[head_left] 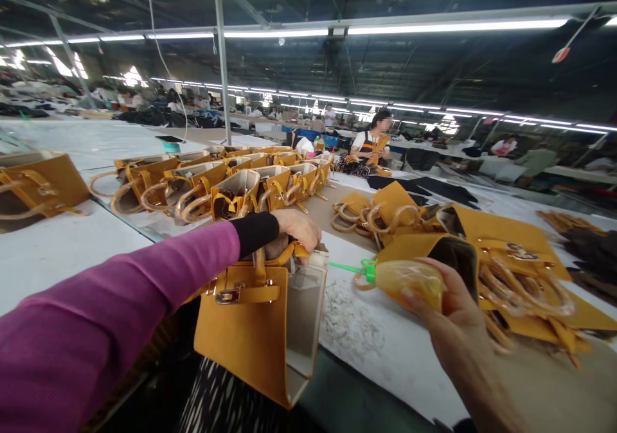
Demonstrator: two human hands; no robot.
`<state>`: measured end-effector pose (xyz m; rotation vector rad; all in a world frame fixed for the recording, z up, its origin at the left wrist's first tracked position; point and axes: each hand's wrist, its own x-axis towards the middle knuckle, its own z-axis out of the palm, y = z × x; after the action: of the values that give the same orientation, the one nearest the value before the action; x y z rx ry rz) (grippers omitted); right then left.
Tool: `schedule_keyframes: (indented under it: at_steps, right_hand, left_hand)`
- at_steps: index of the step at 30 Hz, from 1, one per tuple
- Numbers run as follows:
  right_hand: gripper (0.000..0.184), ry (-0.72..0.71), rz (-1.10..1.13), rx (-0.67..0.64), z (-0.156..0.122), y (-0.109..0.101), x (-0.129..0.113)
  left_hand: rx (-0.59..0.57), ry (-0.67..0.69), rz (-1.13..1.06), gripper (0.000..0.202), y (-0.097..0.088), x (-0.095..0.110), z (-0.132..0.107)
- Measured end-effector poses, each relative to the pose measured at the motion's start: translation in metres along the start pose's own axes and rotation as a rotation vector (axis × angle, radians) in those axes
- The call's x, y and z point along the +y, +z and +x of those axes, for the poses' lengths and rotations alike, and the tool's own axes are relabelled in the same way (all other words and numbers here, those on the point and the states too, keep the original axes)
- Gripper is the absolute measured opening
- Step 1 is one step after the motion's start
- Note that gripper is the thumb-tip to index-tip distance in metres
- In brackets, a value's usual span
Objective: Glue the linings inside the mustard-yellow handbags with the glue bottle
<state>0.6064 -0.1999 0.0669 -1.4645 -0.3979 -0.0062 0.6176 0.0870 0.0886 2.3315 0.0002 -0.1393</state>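
Observation:
My left hand point(299, 228), in a purple sleeve with a black cuff, is closed on the top edge of a mustard-yellow handbag point(250, 330) that hangs over the near table edge, its open side showing a pale lining. My right hand point(446, 308) grips a soft squeeze bottle point(409, 280) of yellowish glue. Its green nozzle point(349, 268) points left toward the bag's top, a short way from it.
Rows of finished yellow handbags point(231, 192) stand across the white table point(58, 247). A pile of bag parts with ring handles point(511, 272) lies to the right. Dried glue marks point(349, 320) stain the table. A person point(373, 139) works at a far table.

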Motion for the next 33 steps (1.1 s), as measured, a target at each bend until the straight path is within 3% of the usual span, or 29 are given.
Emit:
schedule_keyframes:
  at_steps: [2, 5, 10, 14, 19, 22, 24, 26, 28, 33]
  right_hand:
    - [0.054, -0.031, -0.068, -0.013, 0.001, 0.0, 0.0]
    - [0.048, -0.105, -0.162, -0.047, 0.003, 0.0, 0.004]
    - [0.045, -0.131, -0.234, -0.07, 0.007, 0.002, 0.013]
    - [0.044, -0.139, -0.29, -0.086, 0.011, 0.001, 0.017]
    - [0.045, -0.186, -0.377, -0.063, 0.016, -0.001, 0.02]
    - [0.047, -0.209, -0.416, -0.061, 0.017, -0.002, 0.022]
    - [0.045, -0.224, -0.435, -0.068, 0.018, -0.002, 0.022]
    - [0.044, -0.239, -0.446, -0.07, 0.018, -0.001, 0.022]
    - [0.044, -0.249, -0.454, -0.062, 0.018, -0.001, 0.021]
    - [0.043, -0.264, -0.451, -0.083, 0.015, -0.002, 0.021]
  left_hand:
    - [-0.2, -0.099, 0.022, 0.035, 0.004, 0.001, 0.001]
    - [-0.269, -0.136, -0.005, 0.041, 0.007, 0.003, 0.004]
    - [-0.408, -0.073, 0.018, 0.044, 0.01, 0.002, 0.005]
    - [-0.587, 0.118, 0.194, 0.05, 0.011, -0.003, 0.005]
    - [-0.53, 0.272, 0.178, 0.051, 0.014, -0.01, 0.011]
    - [-0.63, 0.407, 0.26, 0.051, 0.015, -0.015, 0.018]
    - [-0.698, 0.571, 0.339, 0.051, 0.015, -0.019, 0.023]
    - [-0.685, 0.697, 0.369, 0.049, 0.015, -0.022, 0.026]
    - [-0.66, 0.717, 0.388, 0.046, 0.016, -0.024, 0.027]
    - [-0.725, 0.638, 0.49, 0.043, 0.018, -0.024, 0.028]
